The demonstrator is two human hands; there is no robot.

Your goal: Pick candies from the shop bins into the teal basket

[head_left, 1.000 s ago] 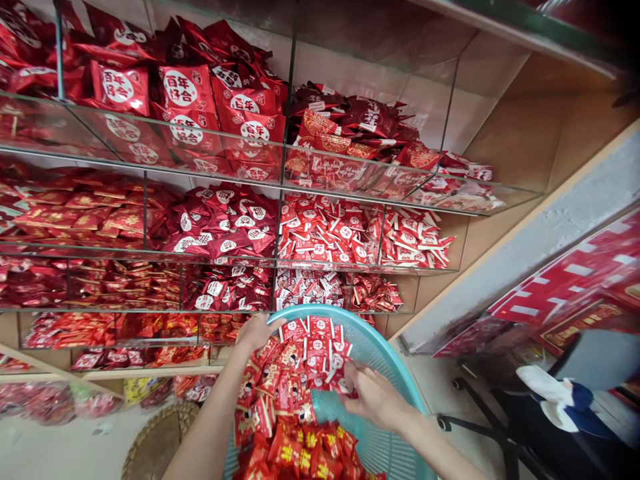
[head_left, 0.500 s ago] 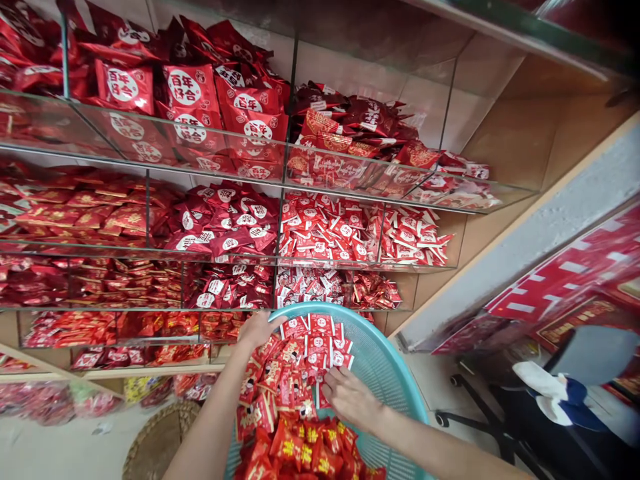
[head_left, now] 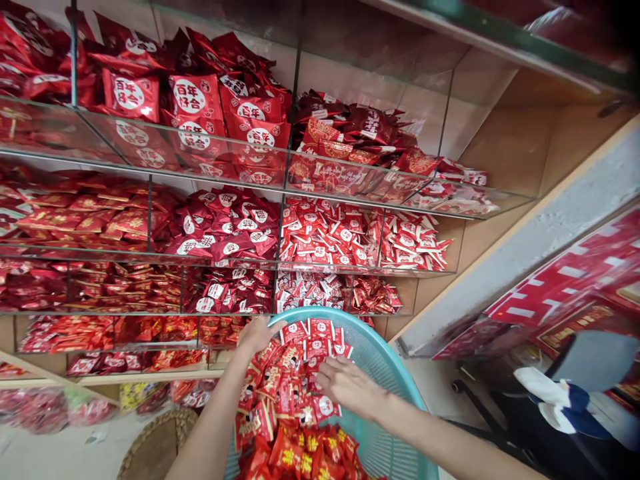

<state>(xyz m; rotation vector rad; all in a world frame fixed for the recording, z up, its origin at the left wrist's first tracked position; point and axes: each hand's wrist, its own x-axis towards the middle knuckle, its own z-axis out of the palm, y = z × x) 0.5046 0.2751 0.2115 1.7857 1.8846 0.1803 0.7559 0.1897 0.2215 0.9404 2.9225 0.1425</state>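
Observation:
A turquoise plastic basket [head_left: 400,380] holds small red-and-white packets [head_left: 320,328], red packets with cartoon figures [head_left: 273,380] and shiny red packets with yellow lettering [head_left: 313,443]. My left hand [head_left: 257,335] is closed over the basket's far left rim, thumb along the edge. Inside the basket, my right hand [head_left: 350,387] has its fingers bent and pressed together on a small red packet [head_left: 313,382] among the red-and-white ones. The hand partly covers that packet. Just below the fingers lies another red-and-white packet [head_left: 326,405].
Tiered shelves with glass dividers [head_left: 295,153] hold heaps of red packets behind the basket. A woven round stool or basket [head_left: 157,447] stands on the floor at lower left. To the right are an office chair [head_left: 590,363] with a white-and-blue item on it, and red printed sheets [head_left: 565,273].
My right hand has shifted slightly up and left across the packets. A red-and-white packet now shows below its fingers, where turquoise basket showed before. My left hand stays on the rim.

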